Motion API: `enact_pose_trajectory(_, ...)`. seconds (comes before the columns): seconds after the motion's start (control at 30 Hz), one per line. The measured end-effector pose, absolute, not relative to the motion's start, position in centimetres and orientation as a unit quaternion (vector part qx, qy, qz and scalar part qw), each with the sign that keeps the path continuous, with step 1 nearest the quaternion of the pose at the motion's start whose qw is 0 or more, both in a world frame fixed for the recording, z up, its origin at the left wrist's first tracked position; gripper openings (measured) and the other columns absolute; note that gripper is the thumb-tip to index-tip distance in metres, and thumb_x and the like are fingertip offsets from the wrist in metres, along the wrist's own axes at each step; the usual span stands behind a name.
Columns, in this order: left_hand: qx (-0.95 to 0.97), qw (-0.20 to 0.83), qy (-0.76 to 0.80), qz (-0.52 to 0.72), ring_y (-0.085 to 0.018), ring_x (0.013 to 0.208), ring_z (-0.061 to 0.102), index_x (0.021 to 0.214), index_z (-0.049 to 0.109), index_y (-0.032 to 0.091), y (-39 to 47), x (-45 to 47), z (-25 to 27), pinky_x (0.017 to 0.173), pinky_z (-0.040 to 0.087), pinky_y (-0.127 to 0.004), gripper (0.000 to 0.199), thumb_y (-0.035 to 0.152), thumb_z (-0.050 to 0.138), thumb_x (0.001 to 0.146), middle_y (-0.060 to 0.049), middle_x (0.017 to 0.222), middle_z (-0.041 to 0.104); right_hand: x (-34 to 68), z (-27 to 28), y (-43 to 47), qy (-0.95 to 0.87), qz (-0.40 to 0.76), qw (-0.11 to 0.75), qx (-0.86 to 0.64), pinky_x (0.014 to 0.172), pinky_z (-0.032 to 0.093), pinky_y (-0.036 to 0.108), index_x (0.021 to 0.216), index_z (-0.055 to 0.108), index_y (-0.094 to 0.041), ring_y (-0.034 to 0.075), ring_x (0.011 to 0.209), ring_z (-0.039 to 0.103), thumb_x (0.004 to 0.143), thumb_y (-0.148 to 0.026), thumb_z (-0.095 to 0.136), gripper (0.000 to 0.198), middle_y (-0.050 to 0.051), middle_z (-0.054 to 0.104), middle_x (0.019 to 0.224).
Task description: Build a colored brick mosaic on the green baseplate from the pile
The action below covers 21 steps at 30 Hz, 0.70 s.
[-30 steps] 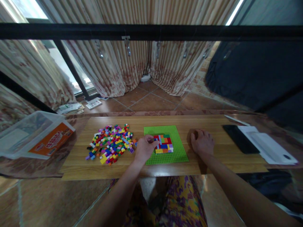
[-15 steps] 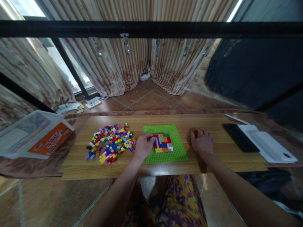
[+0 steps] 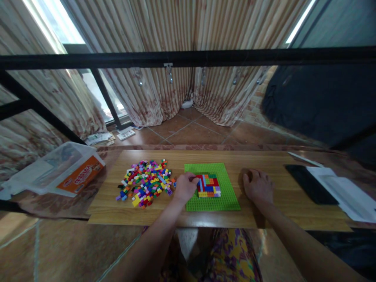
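On a green studded baseplate [image 3: 229,196] sits a low block of toy bricks [image 3: 209,185] in red, blue, orange, yellow and other colours. My left hand [image 3: 185,188] reaches over the plate's left side, thumb and finger pinched together against the block's upper left edge. Whatever lies between those fingertips is hidden or too small to name. To the right of the plate, my right hand [image 3: 259,187] rests on the wooden board, holding nothing, its fingers loosely bent and the thumb apart. Left of the plate spreads a pile of loose bricks [image 3: 149,182] in many colours.
A clear plastic box [image 3: 58,164] with an orange label stands off the board's left end. At the right lie a black flat object [image 3: 311,184] and a white tray-like item [image 3: 349,192]. A dark metal bar [image 3: 188,58] crosses beyond the board, before striped curtains.
The head view has shifted, so everything sits lower and further right. My left hand stays at the block's left edge, and my right hand keeps its resting place.
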<state>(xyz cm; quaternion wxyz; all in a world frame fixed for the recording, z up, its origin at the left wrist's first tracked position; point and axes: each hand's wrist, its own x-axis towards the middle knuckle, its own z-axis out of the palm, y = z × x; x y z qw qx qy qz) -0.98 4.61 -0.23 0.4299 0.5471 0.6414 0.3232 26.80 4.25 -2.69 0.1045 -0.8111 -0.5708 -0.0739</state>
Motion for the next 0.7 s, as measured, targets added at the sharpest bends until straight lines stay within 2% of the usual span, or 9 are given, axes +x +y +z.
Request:
enact_pose_trajectory(0.13, 0.544, 0.443, 0.636, 0.321, -0.011, 0.053, 0.063, 0.082, 0.068, 0.015, 4.4, -1.1, -0.2, 0.050, 0.046, -0.020, 0.025, 0.022, 0.046, 0.090, -0.002, 0.066, 0.068, 26.8, -2.7, 4.3, -0.572, -0.073, 0.104, -0.811, 0.092, 0.038, 0.044, 0.124, 0.058, -0.013, 0.031, 0.110, 0.052, 0.093, -0.042, 0.035, 0.049, 0.018, 0.059, 0.124)
enact_pose_trajectory(0.23, 0.548, 0.428, 0.642, 0.324, -0.012, 0.055, 0.063, 0.080, 0.066, 0.015, 4.0, -1.1, 0.0, 0.052, 0.046, -0.021, 0.033, 0.025, 0.038, 0.094, -0.003, 0.066, 0.068, 26.9, -2.7, 4.4, -0.575, -0.070, 0.105, -0.809, 0.093, 0.039, 0.045, 0.124, 0.058, -0.012, 0.032, 0.111, 0.051, 0.092, -0.041, 0.034, 0.049, 0.019, 0.058, 0.126)
enact_pose_trajectory(0.4, 0.574, 0.387, 0.649, 0.316, -0.017, 0.068, 0.066, 0.077, 0.068, 0.016, 3.1, -0.6, 0.9, 0.064, 0.048, -0.026, 0.022, 0.028, 0.053, 0.087, -0.005, 0.069, 0.070, 27.2, -3.0, 4.5, -0.581, -0.073, 0.093, -0.805, 0.091, 0.040, 0.048, 0.123, 0.059, -0.010, 0.034, 0.110, 0.053, 0.091, -0.041, 0.033, 0.051, 0.020, 0.059, 0.123)
enact_pose_trajectory(0.7, 0.576, 0.352, 0.674, 0.302, -0.021, 0.085, 0.068, 0.098, 0.071, 0.017, 2.5, -0.1, 0.9, 0.076, 0.049, -0.030, 0.021, 0.028, 0.058, 0.085, -0.009, 0.090, 0.074, 28.4, -4.3, 4.8, -0.589, -0.087, 0.070, -0.800, 0.091, 0.042, 0.048, 0.126, 0.057, -0.012, 0.035, 0.109, 0.055, 0.091, -0.046, 0.032, 0.055, 0.020, 0.059, 0.123)
